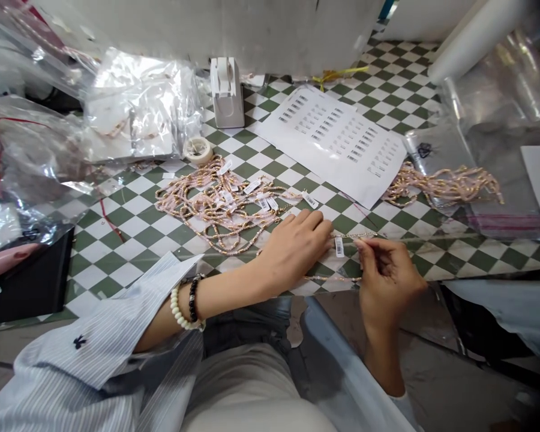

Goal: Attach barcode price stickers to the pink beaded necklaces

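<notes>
Near the table's front edge, my right hand (382, 270) pinches the end of a thin beaded strand (353, 235) between thumb and fingertips. A small white barcode tag (339, 247) hangs at that strand, between my two hands. My left hand (297, 246) lies palm down over the strand's other end, its fingers bent and close together; what is beneath them is hidden. Beyond my left hand spreads a tangled pile of pink and gold bead strands (207, 204), several with white tags. One tag (310, 199) sits just past my left fingers.
Behind lie a sheet of barcode labels (333, 141), a white tape dispenser (227, 96) and a tape roll (198, 150). Plastic-bagged jewellery (135, 114) is at left. More bead strands (450, 185) rest on clear bags (499, 207) at right. The checkered table (99, 252) ends before my lap.
</notes>
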The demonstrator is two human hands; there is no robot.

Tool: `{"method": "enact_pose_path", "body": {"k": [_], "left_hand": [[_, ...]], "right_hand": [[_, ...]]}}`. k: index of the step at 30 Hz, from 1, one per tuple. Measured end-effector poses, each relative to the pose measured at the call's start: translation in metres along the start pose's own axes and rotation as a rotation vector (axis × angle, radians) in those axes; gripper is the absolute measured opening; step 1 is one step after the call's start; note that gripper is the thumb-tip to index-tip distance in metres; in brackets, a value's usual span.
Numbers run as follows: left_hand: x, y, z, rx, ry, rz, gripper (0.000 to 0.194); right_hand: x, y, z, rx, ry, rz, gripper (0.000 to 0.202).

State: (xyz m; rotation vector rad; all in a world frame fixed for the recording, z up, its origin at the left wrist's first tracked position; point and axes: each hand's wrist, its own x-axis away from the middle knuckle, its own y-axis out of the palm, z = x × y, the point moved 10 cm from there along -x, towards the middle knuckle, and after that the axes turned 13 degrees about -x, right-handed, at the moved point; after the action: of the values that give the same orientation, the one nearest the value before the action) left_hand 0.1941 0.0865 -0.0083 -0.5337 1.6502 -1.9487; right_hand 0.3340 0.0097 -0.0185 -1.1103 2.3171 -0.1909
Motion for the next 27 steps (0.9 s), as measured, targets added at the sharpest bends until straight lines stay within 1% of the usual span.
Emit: {"method": "enact_pose_path", "body": {"k": [3,6,10,13,15,17,20,21,24,27], "left_hand": [[-0.008,0.003,-0.002,0.016,-0.007,-0.003,0.022],[-0.007,0.003,-0.002,0.018,-0.010,-0.027,0.021],[0.008,-0.003,-0.009,0.002,-0.056,-0.075,0.023],[0.024,-0.008,-0.014,0.008,-0.065,-0.073,0.022],[0.031,-0.011,-0.015,0.027,-0.066,-0.050,0.021],[0.034,-0.012,-0.015,0.033,-0.102,-0.045,0.020],[0.030,-0.006,-0.016,0.004,-0.199,-0.101,0.015],[0.027,-0.004,-0.016,-0.009,-0.222,-0.111,0.017],[0.020,0.000,-0.013,-0.013,-0.234,-0.088,0.015],[0.019,0.001,-0.014,0.041,-0.227,-0.052,0.012]], "right_hand": [[0.000,-0.001,0.001,0.001,0.010,0.010,0.019],[0.000,-0.002,0.006,0.001,0.024,0.021,0.021],[-0.001,-0.003,0.011,-0.004,0.028,0.029,0.022],[0.001,-0.001,0.005,-0.005,0.012,0.008,0.019],[0.002,0.005,-0.004,-0.003,-0.004,-0.039,0.016],[0.003,0.016,-0.016,0.000,-0.030,-0.122,0.013],[0.002,0.034,-0.034,0.010,-0.096,-0.255,0.006],[0.001,0.038,-0.038,0.014,-0.119,-0.285,0.005],[-0.003,0.043,-0.045,0.028,-0.168,-0.338,0.003],[-0.004,0.045,-0.048,0.041,-0.208,-0.385,0.004]]}}
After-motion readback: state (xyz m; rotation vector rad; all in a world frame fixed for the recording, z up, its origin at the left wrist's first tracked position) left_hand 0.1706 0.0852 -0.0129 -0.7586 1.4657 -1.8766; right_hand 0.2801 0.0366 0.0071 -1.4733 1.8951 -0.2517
